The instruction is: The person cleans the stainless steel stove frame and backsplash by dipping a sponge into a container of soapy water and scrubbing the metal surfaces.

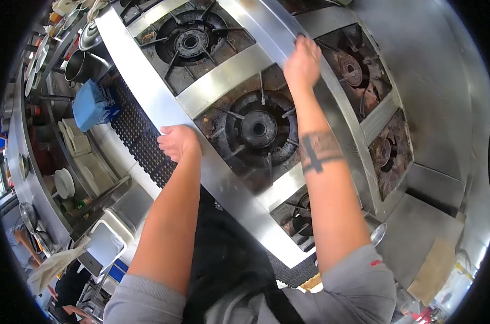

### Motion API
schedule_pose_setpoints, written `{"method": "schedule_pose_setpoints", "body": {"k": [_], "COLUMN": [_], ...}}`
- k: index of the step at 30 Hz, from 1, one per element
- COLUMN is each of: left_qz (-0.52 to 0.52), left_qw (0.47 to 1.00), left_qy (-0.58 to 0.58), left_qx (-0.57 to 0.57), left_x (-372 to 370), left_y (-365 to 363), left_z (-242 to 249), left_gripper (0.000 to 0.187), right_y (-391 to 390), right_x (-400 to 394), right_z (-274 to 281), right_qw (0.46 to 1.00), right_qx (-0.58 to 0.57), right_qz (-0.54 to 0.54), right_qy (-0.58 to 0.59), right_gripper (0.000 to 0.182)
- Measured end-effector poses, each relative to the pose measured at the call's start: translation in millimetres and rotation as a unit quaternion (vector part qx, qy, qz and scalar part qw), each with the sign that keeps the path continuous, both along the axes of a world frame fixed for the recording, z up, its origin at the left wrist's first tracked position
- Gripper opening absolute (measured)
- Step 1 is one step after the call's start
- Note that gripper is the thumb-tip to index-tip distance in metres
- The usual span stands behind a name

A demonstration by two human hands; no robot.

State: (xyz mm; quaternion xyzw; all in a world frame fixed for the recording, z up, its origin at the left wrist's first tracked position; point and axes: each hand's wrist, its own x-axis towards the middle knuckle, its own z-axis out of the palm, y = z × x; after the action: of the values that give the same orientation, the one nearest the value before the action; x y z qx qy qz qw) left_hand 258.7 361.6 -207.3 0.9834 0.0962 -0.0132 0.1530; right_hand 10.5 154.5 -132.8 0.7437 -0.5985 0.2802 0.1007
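My left hand [178,142] rests at the front steel edge of the stove [223,186], its fingers curled over the rim. Farther off, my right hand [303,60] is on the raised steel ledge [274,29] behind the front burners, fingers bent against it; a small dark spot shows at its fingertips, too small to make out. Between my arms lies a round gas burner [259,127] with a black grate. Another burner [191,43] sits beyond it. No flame shows on either one.
Past the ledge are rear burners [350,70] and a steel wall [428,81]. A black perforated mat [140,124] covers the floor at left, near a blue bag [91,105] and a dark pot [83,66]. Another person [26,243] shows at lower left.
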Motion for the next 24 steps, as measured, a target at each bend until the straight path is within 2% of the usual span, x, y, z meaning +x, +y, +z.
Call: {"method": "schedule_pose_setpoints", "body": {"k": [3, 5, 7, 9, 11, 12, 14, 15, 16, 17, 19, 20, 22, 23, 24], "left_qz": [-0.001, -0.004, 0.0, 0.004, 0.002, 0.005, -0.011, -0.018, -0.016, -0.015, -0.024, -0.024, -0.024, -0.03, -0.03], "left_qw": [0.999, 1.0, 0.999, 0.999, 1.0, 1.0, 1.0, 1.0, 1.0, 1.0, 1.0, 1.0, 0.999, 0.999, 0.999], "left_qy": [-0.025, -0.028, -0.025, -0.022, -0.008, -0.007, 0.002, 0.002, 0.0, -0.004, 0.012, 0.019, 0.036, 0.035, 0.04], "left_qx": [0.021, 0.015, 0.021, 0.026, 0.02, 0.021, 0.019, 0.021, 0.021, 0.022, 0.007, 0.001, -0.009, -0.007, -0.01], "left_x": [0, 0, 0, -2, 0, 2, -1, -3, -4, -4, -4, -4, -3, -3, -4], "left_y": [1, 1, 0, -2, -1, -3, 1, 1, 0, 0, -1, -1, 2, 3, 3], "left_z": [-10, -9, -7, -4, -4, -4, 0, 2, 3, 5, 10, 9, 10, 12, 14], "left_gripper": [0.046, 0.046, 0.046, 0.046, 0.047, 0.047, 0.048, 0.048, 0.049, 0.05, 0.052, 0.053, 0.054, 0.054, 0.055], "right_y": [-57, -55, -9, 68, 140, 152, 181, 166, 139, 104, 43, 8, -43, -34, -23], "right_x": [32, 20, -31, -84, -139, -152, -178, -156, -130, -96, -36, -16, -6, -14, -24], "right_z": [-7, -6, 0, 13, 22, 13, -11, -9, -8, -12, -1, -4, -13, -15, -15], "right_qw": [0.998, 0.996, 0.991, 0.992, 0.986, 0.986, 0.982, 0.98, 0.985, 0.982, 0.997, 0.999, 0.996, 0.996, 0.998], "right_qx": [-0.004, -0.006, -0.033, 0.025, 0.077, 0.077, -0.006, 0.013, 0.013, -0.016, -0.061, -0.038, 0.042, 0.045, -0.014], "right_qz": [0.03, 0.029, 0.073, 0.001, -0.078, -0.074, -0.144, -0.177, -0.165, -0.168, -0.035, -0.013, 0.005, -0.001, 0.037], "right_qy": [0.047, 0.081, 0.107, 0.12, 0.124, 0.125, 0.118, 0.089, 0.045, 0.09, 0.025, -0.007, 0.08, 0.079, 0.057], "right_gripper": [0.033, 0.033, 0.033, 0.038, 0.033, 0.033, 0.034, 0.037, 0.038, 0.035, 0.031, 0.032, 0.064, 0.064, 0.045]}}
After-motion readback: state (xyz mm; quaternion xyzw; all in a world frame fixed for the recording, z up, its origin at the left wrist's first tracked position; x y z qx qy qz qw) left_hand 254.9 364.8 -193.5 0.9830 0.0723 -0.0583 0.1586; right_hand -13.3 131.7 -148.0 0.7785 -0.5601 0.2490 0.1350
